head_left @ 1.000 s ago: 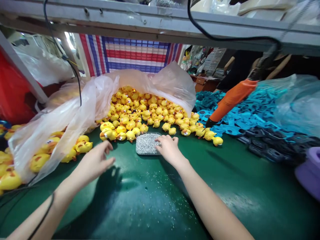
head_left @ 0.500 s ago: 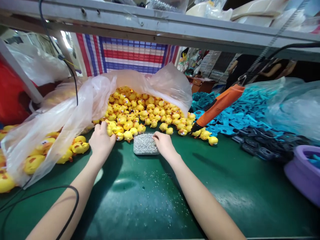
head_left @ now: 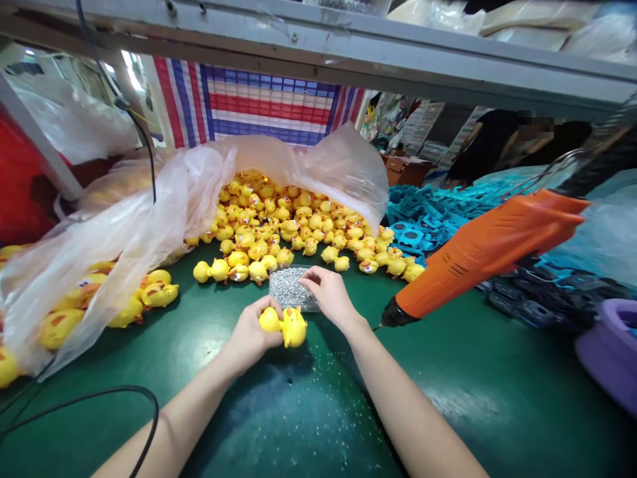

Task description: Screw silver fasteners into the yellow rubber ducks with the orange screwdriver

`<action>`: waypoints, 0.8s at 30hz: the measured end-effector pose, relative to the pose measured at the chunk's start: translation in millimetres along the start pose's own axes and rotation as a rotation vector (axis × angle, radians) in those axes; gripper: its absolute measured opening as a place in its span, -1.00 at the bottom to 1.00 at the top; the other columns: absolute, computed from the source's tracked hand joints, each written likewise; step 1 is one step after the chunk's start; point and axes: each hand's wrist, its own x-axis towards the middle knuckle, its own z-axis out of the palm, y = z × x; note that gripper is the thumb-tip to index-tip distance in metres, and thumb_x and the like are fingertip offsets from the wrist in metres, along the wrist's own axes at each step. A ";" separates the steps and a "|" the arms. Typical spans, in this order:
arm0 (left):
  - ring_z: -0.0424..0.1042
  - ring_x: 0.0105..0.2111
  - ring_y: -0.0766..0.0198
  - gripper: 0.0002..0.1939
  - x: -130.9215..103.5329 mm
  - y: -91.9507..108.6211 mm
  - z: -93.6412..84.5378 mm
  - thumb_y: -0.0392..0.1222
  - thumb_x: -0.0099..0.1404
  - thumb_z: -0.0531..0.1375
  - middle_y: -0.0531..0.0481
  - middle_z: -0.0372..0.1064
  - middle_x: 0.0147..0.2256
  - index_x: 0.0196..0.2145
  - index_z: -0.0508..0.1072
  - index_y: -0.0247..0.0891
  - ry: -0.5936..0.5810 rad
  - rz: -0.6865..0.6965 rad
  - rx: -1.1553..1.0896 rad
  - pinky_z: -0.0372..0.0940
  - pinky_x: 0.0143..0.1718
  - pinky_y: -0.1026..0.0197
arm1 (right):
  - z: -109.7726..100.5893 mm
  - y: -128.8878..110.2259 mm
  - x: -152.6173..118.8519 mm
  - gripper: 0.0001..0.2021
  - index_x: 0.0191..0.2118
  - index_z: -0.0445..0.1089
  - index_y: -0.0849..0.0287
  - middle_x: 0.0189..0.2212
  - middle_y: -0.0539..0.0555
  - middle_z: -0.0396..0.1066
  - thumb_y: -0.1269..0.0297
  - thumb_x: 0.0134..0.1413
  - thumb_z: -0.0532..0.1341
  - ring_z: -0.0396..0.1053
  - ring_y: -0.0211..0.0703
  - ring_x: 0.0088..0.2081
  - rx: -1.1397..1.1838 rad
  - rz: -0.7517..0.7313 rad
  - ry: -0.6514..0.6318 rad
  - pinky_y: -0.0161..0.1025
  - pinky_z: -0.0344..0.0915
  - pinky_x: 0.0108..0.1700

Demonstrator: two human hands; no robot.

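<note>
My left hand [head_left: 253,335] is closed around a yellow toy duck [head_left: 293,327], held in front of a small clear tray [head_left: 314,307]. Tiny silver metal pieces [head_left: 286,285], which look like screws, fill this tray. My right hand [head_left: 326,292] is over the tray's right side, thumb and fingertips pinched together at the pieces. Whatever may be between those fingertips is too small to make out. Behind the tray lies a heap of yellow toy ducks [head_left: 298,219], spilling out of a translucent plastic bag [head_left: 343,166].
An orange electric screwdriver [head_left: 478,255] hangs at the right, tip down near my right forearm. Beyond it lie blue plastic parts [head_left: 423,212], dark parts [head_left: 522,299] and a purple basin [head_left: 602,352]. Bagged ducks [head_left: 62,325] and a black cable [head_left: 99,393] are at left. A metal beam [head_left: 318,50] crosses above.
My left hand has come from the duck heap toward me and rightward, bringing a duck. My right hand remains at the tray. The screwdriver has swung closer.
</note>
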 end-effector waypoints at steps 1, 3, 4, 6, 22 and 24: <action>0.06 -0.58 0.44 -0.73 -0.1 -1.2 0.7 -0.35 -0.27 0.16 0.20 0.18 -0.57 -0.50 0.25 -0.23 -0.022 -0.013 0.000 0.00 -0.54 0.35 | -0.2 -5.4 -4.4 -0.92 -0.44 0.44 0.19 -0.48 0.01 0.43 0.39 0.05 0.24 0.34 -0.20 -0.40 0.043 -0.026 -0.022 -0.27 0.23 -0.30; 0.08 -0.57 0.43 -0.74 -0.1 -2.5 1.9 -0.36 -0.27 0.16 0.19 0.18 -0.57 -0.50 0.25 -0.24 -0.043 -0.022 0.046 0.02 -0.53 0.34 | -0.1 -16.4 -13.8 -0.94 -0.45 0.47 0.18 -0.43 -0.01 0.42 0.39 0.02 0.29 0.36 -0.22 -0.34 0.117 -0.081 -0.082 -0.29 0.26 -0.25; 0.09 -0.57 0.43 -0.73 0.0 -2.7 2.5 -0.37 -0.27 0.15 0.18 0.18 -0.56 -0.50 0.26 -0.24 -0.047 -0.020 0.073 0.03 -0.53 0.34 | 0.1 -21.1 -18.4 -0.94 -0.46 0.48 0.17 -0.42 -0.02 0.41 0.39 -0.01 0.31 0.36 -0.22 -0.32 0.152 -0.115 -0.118 -0.29 0.26 -0.23; 0.12 -0.54 0.41 -0.71 -0.1 -2.5 3.5 -0.38 -0.28 0.14 0.16 0.19 -0.52 -0.46 0.29 -0.26 -0.051 -0.009 0.114 0.06 -0.50 0.32 | 1.0 -27.8 -26.1 -0.93 -0.49 0.51 0.15 -0.40 -0.03 0.36 0.40 -0.05 0.36 0.34 -0.23 -0.29 0.208 -0.197 -0.190 -0.28 0.25 -0.18; 0.10 -0.50 0.39 -0.66 -8.0 3.7 5.8 -0.37 -0.18 0.14 0.18 0.12 -0.46 -0.41 0.12 -0.17 -0.019 0.177 0.254 0.05 -0.52 0.32 | 4.7 -30.9 -33.9 -0.98 -0.45 0.57 0.09 -0.40 -0.03 0.24 0.35 -0.08 0.37 0.27 -0.22 -0.30 0.435 -0.202 -0.314 -0.20 0.23 -0.15; 0.06 -0.53 0.41 -0.64 -7.6 4.6 4.5 -0.36 -0.19 0.14 0.21 0.10 -0.49 -0.39 0.10 -0.16 -0.005 0.148 0.218 0.02 -0.55 0.32 | 4.3 -30.6 -32.4 -0.99 -0.47 0.56 0.09 -0.41 -0.02 0.26 0.33 -0.12 0.37 0.27 -0.21 -0.30 0.514 -0.186 -0.266 -0.19 0.22 -0.15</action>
